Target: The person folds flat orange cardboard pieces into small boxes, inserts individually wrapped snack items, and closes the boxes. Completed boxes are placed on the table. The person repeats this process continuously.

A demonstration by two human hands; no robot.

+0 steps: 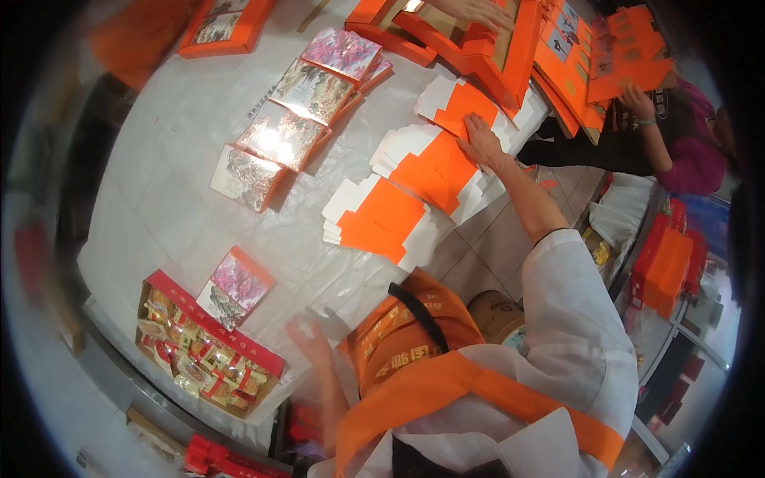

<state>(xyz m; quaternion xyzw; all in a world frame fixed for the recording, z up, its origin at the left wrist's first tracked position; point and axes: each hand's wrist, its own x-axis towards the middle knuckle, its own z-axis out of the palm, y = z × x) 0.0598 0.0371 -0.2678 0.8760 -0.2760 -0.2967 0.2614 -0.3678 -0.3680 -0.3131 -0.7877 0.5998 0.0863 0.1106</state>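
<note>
My right hand point(482, 142) lies with its fingers stretched over the flat orange-and-white carton blanks on the table's right side. It touches the far edge of the middle stack point(437, 171), beside the farthest stack point(460, 107). A nearer stack point(382, 219) of the same blanks is fanned out towards me. My left hand point(308, 338), a little blurred, is held near the table's front edge with its fingers apart and nothing in them. Close to it stand two small printed boxes, one pink point(243, 277) and one grey point(221, 307).
A red-rimmed carton point(219, 327) of small wrapped packets sits at the left front. A row of glossy picture boxes point(283, 135) crosses the white-covered table point(167, 175). Large orange boxes point(470, 56) stand at the far end. At right, a co-worker's hand point(636, 103) holds orange card.
</note>
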